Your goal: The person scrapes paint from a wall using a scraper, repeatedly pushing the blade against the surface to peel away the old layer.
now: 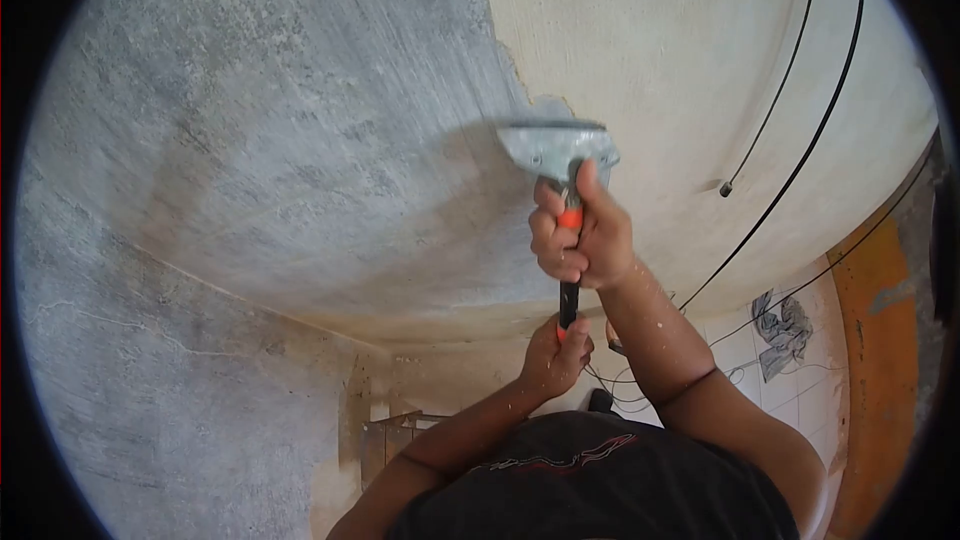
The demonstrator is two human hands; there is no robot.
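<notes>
A long-handled wall scraper (551,147) with a wide grey metal head and a black handle with orange bands is in both my hands. My right hand (597,240) wraps round the handle just below the head, thumb pointing up along it. Lower down, my left hand (557,358) is closed round the handle's end. The blade edge lies at or very near the wall, by the border between the bare grey surface (300,120) and the cream paint (640,40); firm contact cannot be made out. Pale flecks dot my forearms.
Two black cables (835,70) hang down the wall at the right, one ending in a small connector (726,188). Loose wires and a crumpled grey sheet (783,330) lie on the white tiled floor (785,405). An orange surface (880,340) is at far right, a wooden frame (400,425) at lower left.
</notes>
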